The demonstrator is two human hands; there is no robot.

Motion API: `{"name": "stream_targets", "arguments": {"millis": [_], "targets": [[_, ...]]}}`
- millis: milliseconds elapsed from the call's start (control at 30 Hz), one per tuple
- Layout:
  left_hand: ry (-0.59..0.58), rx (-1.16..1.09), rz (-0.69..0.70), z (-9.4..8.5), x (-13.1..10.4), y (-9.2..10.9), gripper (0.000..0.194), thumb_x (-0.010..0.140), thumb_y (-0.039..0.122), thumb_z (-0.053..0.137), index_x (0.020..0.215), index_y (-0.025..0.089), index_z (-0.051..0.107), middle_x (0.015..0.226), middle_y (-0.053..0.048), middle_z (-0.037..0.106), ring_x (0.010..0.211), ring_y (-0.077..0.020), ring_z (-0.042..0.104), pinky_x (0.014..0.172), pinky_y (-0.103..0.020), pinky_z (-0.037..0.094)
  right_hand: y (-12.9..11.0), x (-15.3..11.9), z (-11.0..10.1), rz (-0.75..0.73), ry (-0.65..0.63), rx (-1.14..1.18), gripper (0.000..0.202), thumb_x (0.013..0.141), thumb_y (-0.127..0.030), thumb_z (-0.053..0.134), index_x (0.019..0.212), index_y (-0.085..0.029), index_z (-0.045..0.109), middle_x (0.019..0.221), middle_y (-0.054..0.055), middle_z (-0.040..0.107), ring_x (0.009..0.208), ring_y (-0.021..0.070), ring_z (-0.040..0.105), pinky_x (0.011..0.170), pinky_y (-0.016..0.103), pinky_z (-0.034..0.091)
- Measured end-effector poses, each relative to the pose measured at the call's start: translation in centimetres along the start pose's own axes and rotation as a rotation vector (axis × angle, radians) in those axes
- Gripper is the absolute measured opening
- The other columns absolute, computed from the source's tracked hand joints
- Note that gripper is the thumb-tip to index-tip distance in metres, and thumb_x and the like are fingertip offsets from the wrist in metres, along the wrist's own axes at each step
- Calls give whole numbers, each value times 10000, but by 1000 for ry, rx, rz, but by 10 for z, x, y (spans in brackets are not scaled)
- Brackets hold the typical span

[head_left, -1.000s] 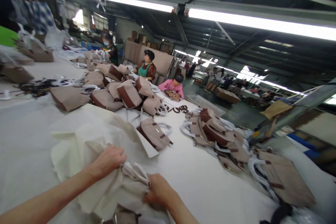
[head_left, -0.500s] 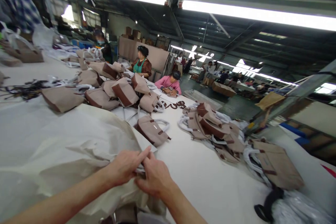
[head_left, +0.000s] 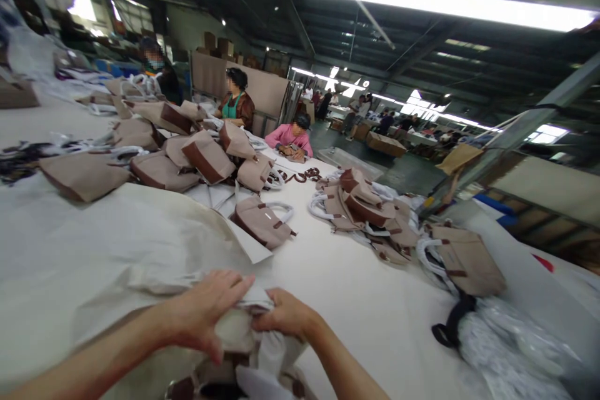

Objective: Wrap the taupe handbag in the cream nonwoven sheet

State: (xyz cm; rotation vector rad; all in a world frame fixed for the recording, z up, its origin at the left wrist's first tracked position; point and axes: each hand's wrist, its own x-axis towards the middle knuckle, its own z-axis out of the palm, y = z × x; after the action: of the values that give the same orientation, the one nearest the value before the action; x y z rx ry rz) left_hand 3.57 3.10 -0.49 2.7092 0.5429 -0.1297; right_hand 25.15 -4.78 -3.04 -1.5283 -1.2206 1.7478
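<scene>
My left hand (head_left: 206, 312) and my right hand (head_left: 285, 314) both grip the crumpled top of a cream cloth bag (head_left: 140, 244) at the near edge of the white table (head_left: 356, 300). The cloth spreads out to the left under my left forearm. Below my hands a taupe handbag (head_left: 234, 375) with brown trim shows partly under the cloth and white paper. A single taupe handbag (head_left: 261, 222) with white-wrapped handles lies just beyond the cloth.
Piles of taupe and brown handbags (head_left: 370, 212) (head_left: 187, 156) cover the table's middle and far left. Another handbag (head_left: 464, 259) and clear plastic wrap (head_left: 510, 350) lie at the right edge. Three people (head_left: 290, 135) work at the far side.
My hands came together on the cloth's top and have shifted lower, bunching it. The cloth has spread flatter to the left, and the view has swung slightly right.
</scene>
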Motion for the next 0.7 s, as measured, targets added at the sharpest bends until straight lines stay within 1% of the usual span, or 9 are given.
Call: {"name": "stream_targets", "arguments": {"millis": [67,133,200,300,367,433,533,600,700], "targets": [[80,39,5,-2,11,4,1266,602,277,881,1612,204,121,1591,-221,418,1465,-439,365,1209,-697,206,-15,-6,-10,-111,58,69,335,535,-308,780,821,-201,642,717,-73,584,680,116,472,660,256,387],[201,72,1,-2,25,8,1160,708,185,774,1616,222,51,1560,-199,465,1455,-395,391,1219,-714,127,-27,-14,-19,-181,83,120,465,542,-349,794,955,-193,649,800,-57,609,734,127,494,720,268,415],[285,82,-17,-3,37,10,1038,744,85,642,1614,183,84,1418,-175,591,1323,-341,529,1208,-642,241,-33,-22,-25,-189,69,137,519,518,-362,807,977,-182,644,798,-50,602,709,127,490,708,277,420],[240,116,-35,-9,44,6,967,644,16,569,1566,140,307,1237,-151,687,1141,-332,631,1026,-495,474,-27,-31,-33,-158,40,101,527,498,-347,847,956,-173,650,759,-57,579,667,116,459,658,266,388],[176,114,-32,-15,43,3,809,600,20,568,1392,181,551,1143,-112,735,1059,-322,671,903,-413,515,-18,-35,-38,-154,-17,57,553,497,-343,889,976,-171,672,795,-50,599,715,125,477,683,261,385],[164,82,-60,-21,41,3,492,631,48,563,1073,220,694,1000,-65,770,963,-291,705,819,-354,507,-9,-37,-41,-188,-94,96,604,515,-399,911,1028,-180,682,882,-37,625,795,142,506,745,264,399],[167,50,-153,-24,42,8,150,754,120,538,781,225,641,808,-47,751,830,-270,716,708,-320,473,3,-35,-34,-304,-68,300,832,493,-472,932,1214,-232,593,1074,-14,639,955,189,560,867,295,420],[148,47,-210,-23,44,13,121,843,209,527,764,225,616,798,-64,744,814,-283,716,693,-331,470,7,-31,-24,-354,2,388,938,489,-435,945,1306,-255,522,1150,2,641,1032,213,578,920,321,423],[126,22,-268,-23,44,16,182,896,330,507,794,216,606,852,-102,733,858,-313,707,750,-378,505,9,-25,-13,-361,65,377,765,536,-351,917,1221,-204,609,1067,16,686,951,201,599,894,334,440]]}}
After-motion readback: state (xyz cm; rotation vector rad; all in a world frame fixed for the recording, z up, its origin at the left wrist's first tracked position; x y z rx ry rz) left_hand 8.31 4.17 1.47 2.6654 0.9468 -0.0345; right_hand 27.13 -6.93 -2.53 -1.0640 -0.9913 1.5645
